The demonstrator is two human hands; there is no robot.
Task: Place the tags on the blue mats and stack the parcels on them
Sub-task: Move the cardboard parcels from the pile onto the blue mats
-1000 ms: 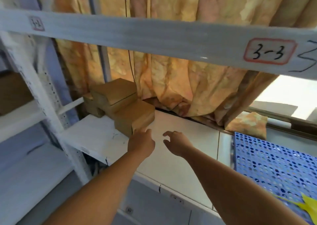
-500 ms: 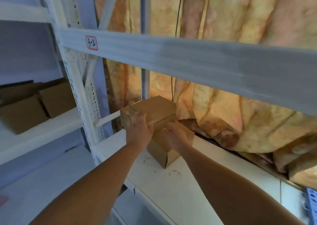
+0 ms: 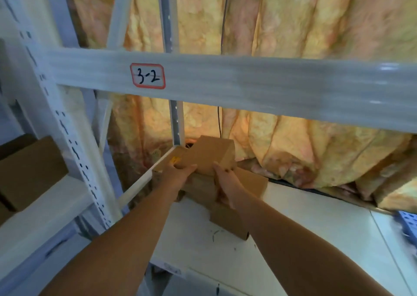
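Shelf (image 3: 304, 216): parcel stack (image 3: 248, 181) in its back-left corner.
Blue mat (image 3: 408, 225): at the shelf's right edge, well apart, on my right-hand side.
Top parcel (image 3: 209, 153): long axis crosswise, gripped at its ends by my left hand (image 3: 178, 171) and right hand (image 3: 225, 178).

Pale metal racking in front of a drawn, mottled curtain.

A grey-white crossbeam (image 3: 248, 85) runs across the whole view, and toward its left end sits a red-bordered label (image 3: 147, 76) hand-written "3-2". Behind the crossbeam hangs a yellow-orange curtain (image 3: 293, 20) in heavy folds, showing both above and below it. A thin dark cable (image 3: 223, 24) drops down the cloth behind the beam. A perforated rear post (image 3: 165, 13) also passes behind it. At the crossbeam's left end stands a slotted white upright (image 3: 67, 126), leaning in this wide view. Below the crossbeam lies a white shelf board (image 3: 293, 223), marked with a few dark scribbles (image 3: 214, 232).
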